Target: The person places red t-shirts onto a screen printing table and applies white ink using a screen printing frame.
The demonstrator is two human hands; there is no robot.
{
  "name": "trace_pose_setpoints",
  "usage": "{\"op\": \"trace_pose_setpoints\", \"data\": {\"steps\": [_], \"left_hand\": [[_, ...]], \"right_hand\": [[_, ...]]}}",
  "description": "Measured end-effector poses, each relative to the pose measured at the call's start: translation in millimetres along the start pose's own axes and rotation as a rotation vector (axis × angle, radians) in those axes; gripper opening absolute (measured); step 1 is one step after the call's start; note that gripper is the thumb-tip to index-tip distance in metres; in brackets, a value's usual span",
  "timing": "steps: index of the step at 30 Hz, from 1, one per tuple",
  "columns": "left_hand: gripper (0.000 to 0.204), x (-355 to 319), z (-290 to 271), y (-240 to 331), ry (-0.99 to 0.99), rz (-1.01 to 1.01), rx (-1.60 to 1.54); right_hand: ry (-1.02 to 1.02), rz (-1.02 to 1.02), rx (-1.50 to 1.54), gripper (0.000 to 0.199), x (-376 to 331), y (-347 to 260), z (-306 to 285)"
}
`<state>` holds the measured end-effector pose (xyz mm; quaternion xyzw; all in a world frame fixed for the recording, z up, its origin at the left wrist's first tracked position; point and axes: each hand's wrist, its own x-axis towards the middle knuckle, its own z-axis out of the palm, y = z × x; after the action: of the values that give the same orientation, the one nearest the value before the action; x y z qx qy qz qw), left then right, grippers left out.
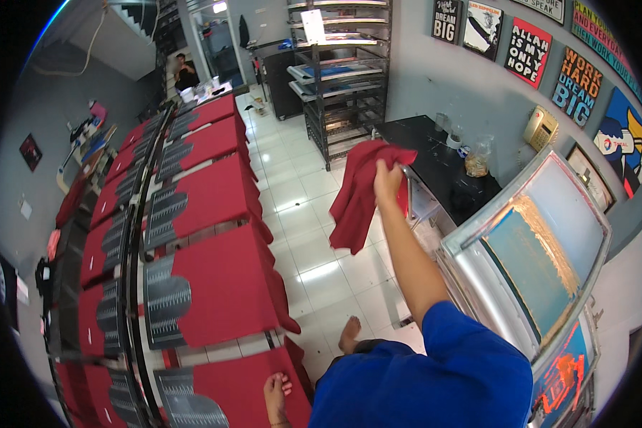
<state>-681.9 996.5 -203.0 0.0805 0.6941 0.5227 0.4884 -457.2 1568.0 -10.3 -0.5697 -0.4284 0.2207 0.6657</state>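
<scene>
Right hand (387,184): stretched way out, fingers closed on a bunched red cloth (355,191)
Red cloth: dangling over the white tile floor (314,285), near the black counter (424,137)
Left hand (276,396): kinda half-open, fingers loosely curled, over the nearest red fabric (239,381), can't tell if touching

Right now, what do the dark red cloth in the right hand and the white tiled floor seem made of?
Dark red cloth, in the right hand: matte fabric, judging by its soft, hanging folds; fibre unclear.
White tiled floor: glossy, probably ceramic or polished stone, given bright reflections and joint lines.
</scene>
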Motion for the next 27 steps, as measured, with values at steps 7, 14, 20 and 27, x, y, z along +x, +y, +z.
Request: {"op": "trace_pose_setpoints", "data": {"steps": [7, 14, 20, 27], "left_hand": [[0.036, 135.8, -19.4, -16.6, -0.264, -0.194, -0.009], [0.028, 246.4, 200.5, 174.6, -0.899, 0.040, 0.491], [0.037, 274.8, 319.7, 218.5, -1.684, 0.006, 1.047], [0.037, 263.1, 386.9, 177.4, -2.060, -0.127, 1.455]], "right_hand": [[0.292, 0.115, -0.452, 0.062, 167.4, 27.7, 51.5], [-0.590, 0.385, -0.708, 0.074, -96.4, 249.0, -9.1], [-1.385, 0.582, -0.891, 0.064, -300.4, 324.9, -271.3], [0.090, 1.142, -0.894, 0.047, -407.2, 286.6, -436.2]]}}
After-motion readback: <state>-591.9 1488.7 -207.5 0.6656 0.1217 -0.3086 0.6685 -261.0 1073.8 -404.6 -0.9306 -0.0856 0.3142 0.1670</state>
